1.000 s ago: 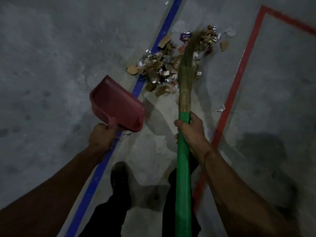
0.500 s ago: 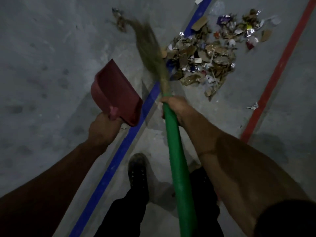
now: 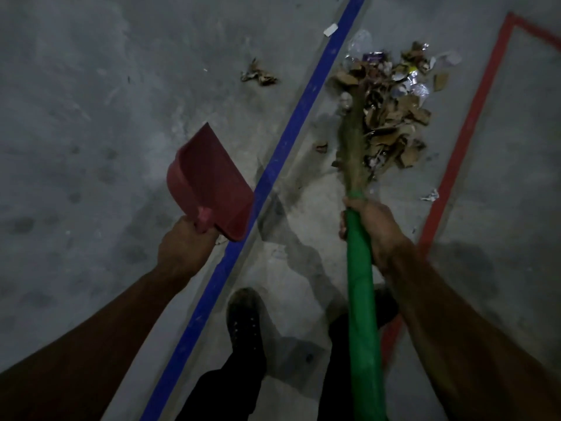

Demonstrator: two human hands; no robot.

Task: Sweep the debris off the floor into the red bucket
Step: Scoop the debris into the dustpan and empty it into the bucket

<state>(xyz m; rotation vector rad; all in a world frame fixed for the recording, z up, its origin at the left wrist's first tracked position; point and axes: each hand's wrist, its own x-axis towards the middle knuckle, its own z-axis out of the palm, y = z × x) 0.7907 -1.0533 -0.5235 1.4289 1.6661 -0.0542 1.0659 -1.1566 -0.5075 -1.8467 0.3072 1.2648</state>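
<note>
My left hand [image 3: 185, 247] grips the handle of a red dustpan [image 3: 212, 183], held tilted above the grey floor left of the blue line. My right hand [image 3: 373, 226] grips the green handle of a broom [image 3: 361, 299]. Its straw bristles [image 3: 353, 138] lie against the left side of a debris pile [image 3: 394, 117] of torn cardboard, foil and wrappers between the blue and red lines. A small clump of debris [image 3: 258, 75] lies apart, left of the blue line. No red bucket is in view.
A blue floor line [image 3: 273, 165] runs diagonally through the middle; a red line [image 3: 464, 141] frames the right area. Loose scraps lie near the red line [image 3: 430, 196] and by the blue line's top [image 3: 331, 29]. My dark shoe [image 3: 244, 317] and trousers are at the bottom.
The broom swung from the far left of the blue line back right into the main pile. A small clump stays on the left. The dustpan stays held by my left hand.
</note>
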